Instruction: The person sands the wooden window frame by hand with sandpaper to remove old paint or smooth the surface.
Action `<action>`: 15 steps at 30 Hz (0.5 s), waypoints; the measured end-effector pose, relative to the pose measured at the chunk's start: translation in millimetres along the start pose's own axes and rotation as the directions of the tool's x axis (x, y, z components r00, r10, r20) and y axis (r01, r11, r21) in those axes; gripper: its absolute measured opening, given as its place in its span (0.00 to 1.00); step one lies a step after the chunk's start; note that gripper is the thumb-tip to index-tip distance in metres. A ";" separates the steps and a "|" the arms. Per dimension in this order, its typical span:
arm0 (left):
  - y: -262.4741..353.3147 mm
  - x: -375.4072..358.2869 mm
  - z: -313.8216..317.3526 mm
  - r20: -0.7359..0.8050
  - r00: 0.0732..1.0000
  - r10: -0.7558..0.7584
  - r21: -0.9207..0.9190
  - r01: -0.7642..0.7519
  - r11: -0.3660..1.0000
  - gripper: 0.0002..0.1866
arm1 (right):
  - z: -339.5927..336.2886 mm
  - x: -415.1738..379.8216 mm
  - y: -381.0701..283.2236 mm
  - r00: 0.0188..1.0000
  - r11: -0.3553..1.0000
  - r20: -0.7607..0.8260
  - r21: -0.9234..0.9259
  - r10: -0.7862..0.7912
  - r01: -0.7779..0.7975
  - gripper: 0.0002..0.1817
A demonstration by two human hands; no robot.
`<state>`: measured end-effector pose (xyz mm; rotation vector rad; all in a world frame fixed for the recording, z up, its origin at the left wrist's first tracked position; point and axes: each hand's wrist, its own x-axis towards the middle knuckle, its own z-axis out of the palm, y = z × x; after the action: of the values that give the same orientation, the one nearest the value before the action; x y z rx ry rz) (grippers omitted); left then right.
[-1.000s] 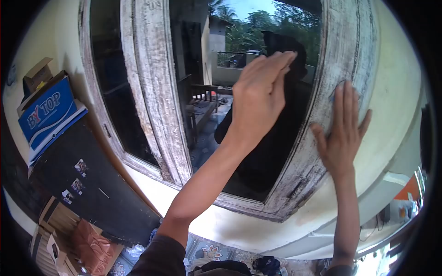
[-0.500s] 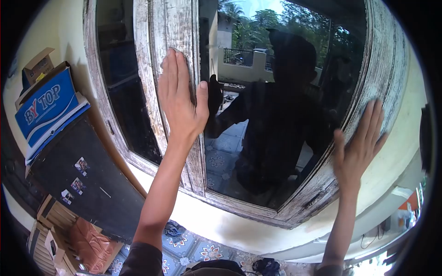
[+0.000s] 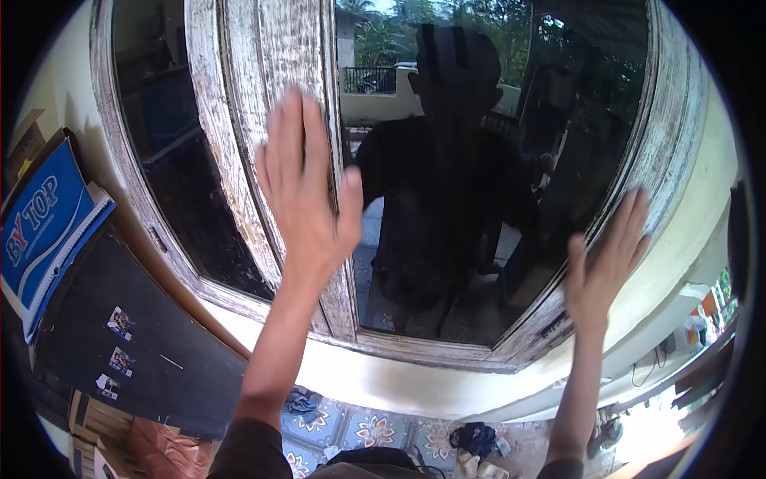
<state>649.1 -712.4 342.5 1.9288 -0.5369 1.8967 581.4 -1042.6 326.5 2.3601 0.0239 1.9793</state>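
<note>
My left hand [image 3: 307, 188] is flat, fingers apart, against the worn white centre post [image 3: 263, 96] of a wooden window. My right hand [image 3: 606, 259] is spread on the window's right frame [image 3: 666, 144], near its lower corner. Neither hand holds anything. Between them the right glass pane [image 3: 463, 199] shows a dark reflection of a person and trees outside. The left pane [image 3: 171, 168] is dark.
A blue "BY TOP" box [image 3: 40, 223] lies on a dark cabinet [image 3: 120, 351] at the left. Below the window runs a cream wall [image 3: 383, 383]. Patterned floor tiles [image 3: 359, 431] with scattered small items lie underneath. Brown boxes [image 3: 104, 431] stand at the lower left.
My left hand moved from the right pane across to the centre post and stayed there. My right hand slid down the right frame. The view shifted left and closer to the window.
</note>
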 end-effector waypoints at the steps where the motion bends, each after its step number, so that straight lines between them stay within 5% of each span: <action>1: -1.7 24.5 1.9 -0.035 0.999 0.036 0.007 -0.036 0.999 0.33 | -2.6 24.3 3.0 1.000 1.000 0.021 -0.004 0.007 -0.007 0.42; 6: -2.4 3.6 2.5 -0.036 0.999 0.010 0.007 -0.009 1.000 0.33 | 5.6 32.1 -2.2 0.998 0.998 -0.047 0.035 0.047 -0.045 0.45; 8: 7.3 -59.1 -12.1 0.121 0.984 -0.131 0.073 0.122 0.990 0.34 | 10.3 -35.3 -16.9 0.992 0.990 0.011 0.059 0.126 -0.127 0.45; 11: 5.0 -90.4 -22.5 0.248 0.962 -0.114 0.193 0.066 0.979 0.35 | 9.7 -85.3 -17.9 0.983 0.991 0.120 0.003 0.135 -0.137 0.46; 15: -7.6 -7.8 -4.4 0.086 0.996 0.026 0.081 -0.033 0.996 0.35 | 3.1 -12.8 -8.0 0.990 0.988 0.057 0.075 0.129 -0.133 0.47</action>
<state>649.2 -703.7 334.7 2.0724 -0.5217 1.8892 582.5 -1035.4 312.9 2.5233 -0.0585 2.0067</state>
